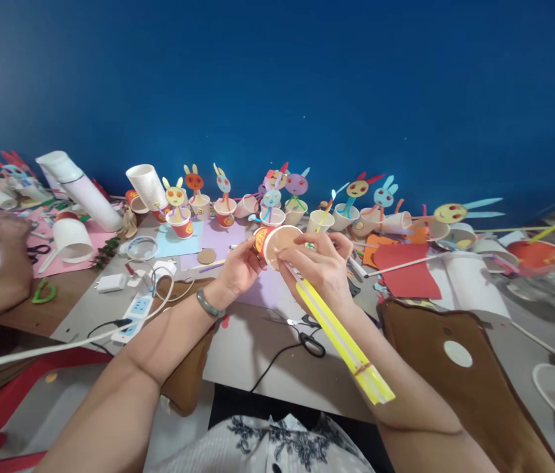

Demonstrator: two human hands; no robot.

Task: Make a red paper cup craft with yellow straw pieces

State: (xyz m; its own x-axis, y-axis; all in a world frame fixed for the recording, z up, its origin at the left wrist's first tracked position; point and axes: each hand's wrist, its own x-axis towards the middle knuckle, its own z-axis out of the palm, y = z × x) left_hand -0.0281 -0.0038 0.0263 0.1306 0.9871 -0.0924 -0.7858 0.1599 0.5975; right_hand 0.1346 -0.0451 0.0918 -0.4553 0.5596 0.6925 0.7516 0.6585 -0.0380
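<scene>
Between my hands is a red and white paper cup [261,240], tipped so that a round brown disc [282,243] shows at its mouth. My left hand [240,268] is wrapped round the cup's left side. Over the disc, my right hand [324,269] has its fingers bent together on a yellow strip [339,338], which runs down along my right forearm. What the fingertips do at the disc is too small to tell. Below the hands, black-handled scissors [310,341] lie on the grey table [238,358].
Cups with paper rabbit heads [175,196] line the blue wall. A power strip [134,315] with cables lies left, red paper [408,270] and a brown mat [454,368] right. Another person's arm [1,263] is at far left.
</scene>
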